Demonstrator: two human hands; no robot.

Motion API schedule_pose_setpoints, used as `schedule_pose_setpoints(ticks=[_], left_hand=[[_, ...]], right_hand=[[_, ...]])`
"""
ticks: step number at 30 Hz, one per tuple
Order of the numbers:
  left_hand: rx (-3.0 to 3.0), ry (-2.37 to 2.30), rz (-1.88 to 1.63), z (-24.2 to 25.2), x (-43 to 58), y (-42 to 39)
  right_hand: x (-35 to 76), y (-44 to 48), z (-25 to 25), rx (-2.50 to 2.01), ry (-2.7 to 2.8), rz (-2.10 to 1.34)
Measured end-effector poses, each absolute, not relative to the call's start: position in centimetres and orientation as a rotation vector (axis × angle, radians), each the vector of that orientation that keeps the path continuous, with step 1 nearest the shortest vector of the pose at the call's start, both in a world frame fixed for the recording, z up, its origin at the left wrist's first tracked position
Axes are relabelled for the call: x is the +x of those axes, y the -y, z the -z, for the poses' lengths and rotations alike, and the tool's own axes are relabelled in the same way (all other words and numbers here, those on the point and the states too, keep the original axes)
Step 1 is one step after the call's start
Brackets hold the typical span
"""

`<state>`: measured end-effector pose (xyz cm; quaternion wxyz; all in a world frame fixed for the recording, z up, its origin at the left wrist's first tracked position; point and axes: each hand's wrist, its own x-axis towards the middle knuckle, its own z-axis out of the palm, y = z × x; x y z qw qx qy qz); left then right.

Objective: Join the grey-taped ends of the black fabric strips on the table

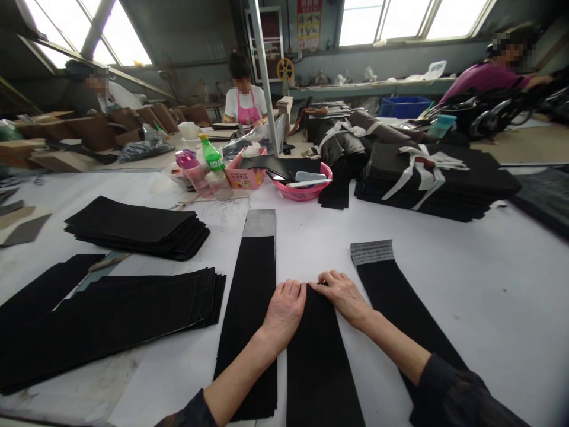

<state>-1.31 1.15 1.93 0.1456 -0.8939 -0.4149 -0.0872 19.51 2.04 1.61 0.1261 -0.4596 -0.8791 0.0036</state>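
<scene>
The central black strip (322, 362) runs from six o'clock toward twelve. At its far edge, the right hand (342, 295) pinches it between closed thumb and forefinger; the left hand (283, 311) is curled there, its hold indeterminable. Grey-ended strips (249, 308) flank it at nine and three.

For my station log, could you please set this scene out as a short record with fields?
Left hand: at the middle black strip's far edge
Right hand: at the same edge
Left strip: black, grey far end
Right strip: black, grey-streaked far end
Beyond: pink basin, tied black bundle
</scene>
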Motion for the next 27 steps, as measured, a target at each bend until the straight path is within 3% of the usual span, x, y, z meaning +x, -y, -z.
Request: schedule_pose_setpoints(ticks=[8, 22, 24, 27], left_hand=[[-2.546, 1.232, 0.178, -0.9, -2.1, -0.6], [-2.592, 1.541, 0.467, -1.0, -2.7, -0.3], [-2.622, 1.623, 0.588, -1.6, -3.0, -0.1], [-2.623, 1.873, 1.109, -2.4, -3.3, -0.1]], right_hand=[[21.3, -1.3, -1.3, -1.48, 2.506, -0.007], [18.8, -3.7, -3.0, -1.775, 2.239, -0.512], [18.5, -4.0, -3.1, -1.769, 2.224, -0.597], [18.7, -3.8, -4.1, -1.705, 2.194, -0.671]])
